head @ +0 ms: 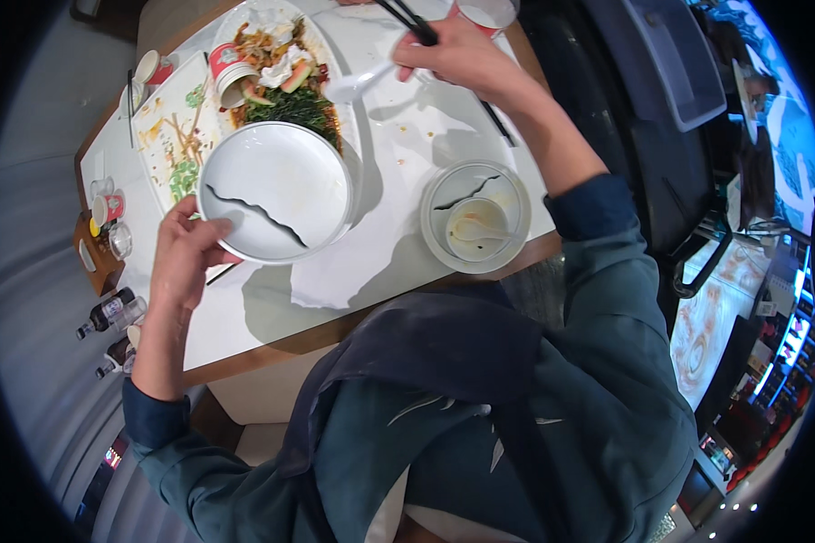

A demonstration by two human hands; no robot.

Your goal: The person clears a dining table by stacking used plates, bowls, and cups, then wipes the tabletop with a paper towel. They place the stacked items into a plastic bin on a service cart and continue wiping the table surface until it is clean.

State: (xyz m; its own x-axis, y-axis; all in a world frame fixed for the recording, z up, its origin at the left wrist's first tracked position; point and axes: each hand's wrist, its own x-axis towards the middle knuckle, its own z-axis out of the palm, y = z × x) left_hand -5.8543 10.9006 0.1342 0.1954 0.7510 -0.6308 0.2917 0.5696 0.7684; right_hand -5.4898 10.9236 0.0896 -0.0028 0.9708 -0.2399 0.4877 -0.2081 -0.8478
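My left hand (193, 244) grips the rim of a white round plate (278, 183) with a dark crack-like line across it, held above the table. In my right hand (455, 58) are black chopsticks (406, 19) and a white spoon (356, 84), whose bowl hangs over the edge of the large oval platter (345, 51). That platter bears dark greens (292, 112), food scraps, crumpled tissues and stacked paper cups (234, 81). At the right of the table, a small bowl (477, 229) with a spoon (482, 232) sits inside stacked round dishes (431, 231).
A rectangular plate (151, 146) with food remnants lies at the left. Paper cups (155, 68), dark bottles (109, 311) and a wooden holder (95, 254) stand along the far left. A grey bin (686, 68) sits on a black cart (645, 142) at right.
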